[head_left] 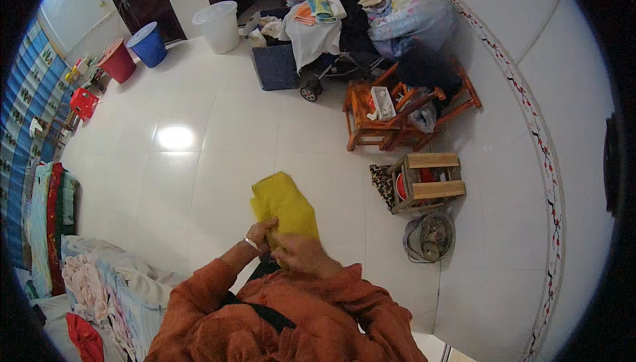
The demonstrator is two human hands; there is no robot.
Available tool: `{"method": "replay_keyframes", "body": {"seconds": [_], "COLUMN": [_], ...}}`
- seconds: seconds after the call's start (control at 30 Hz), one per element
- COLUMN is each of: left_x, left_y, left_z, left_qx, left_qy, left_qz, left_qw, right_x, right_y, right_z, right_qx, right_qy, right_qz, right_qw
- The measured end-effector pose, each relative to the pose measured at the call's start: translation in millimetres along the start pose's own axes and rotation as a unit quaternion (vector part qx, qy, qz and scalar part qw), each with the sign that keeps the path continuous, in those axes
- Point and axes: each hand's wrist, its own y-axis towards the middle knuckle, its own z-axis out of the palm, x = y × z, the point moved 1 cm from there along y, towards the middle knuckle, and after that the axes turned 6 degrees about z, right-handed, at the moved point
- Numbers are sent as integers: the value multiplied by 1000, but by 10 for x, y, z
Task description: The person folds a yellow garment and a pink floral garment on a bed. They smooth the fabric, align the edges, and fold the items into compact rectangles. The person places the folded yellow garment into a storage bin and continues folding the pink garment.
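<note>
The left hand's (263,232) grip pinches the yellow cloth's (286,203) near left edge above the tiled floor (232,127), seemingly to steady it; the blurred right hand (303,251) lies across its near end, pinching or not I can't tell. Right of the cloth stands a metal bucket (430,237); well beyond the cloth, a stroller (311,90) bears heaped fabrics, probably as handy storage.

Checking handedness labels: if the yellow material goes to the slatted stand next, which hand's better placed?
Right, probably: the right hand, at the lower part of the yellow material, is nearer the slatted stand; the left hand is farther, at the material's left edge.
</note>
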Motion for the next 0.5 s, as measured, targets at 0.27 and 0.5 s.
{"method": "replay_keyframes", "body": {"seconds": [0.27, 0.5], "left_x": [-505, -1082], "left_y": [520, 1213], "left_z": [560, 945], "left_qx": [182, 230], "left_qy": [20, 38], "left_qz": [-28, -23], "left_qw": [983, 972], "right_x": [-954, -1174], "right_y": [245, 766], "right_z": [-822, -917], "right_qx": [-235, -39], "right_qy": [417, 623], "right_qz": [135, 120], "right_qw": [868, 772]}}
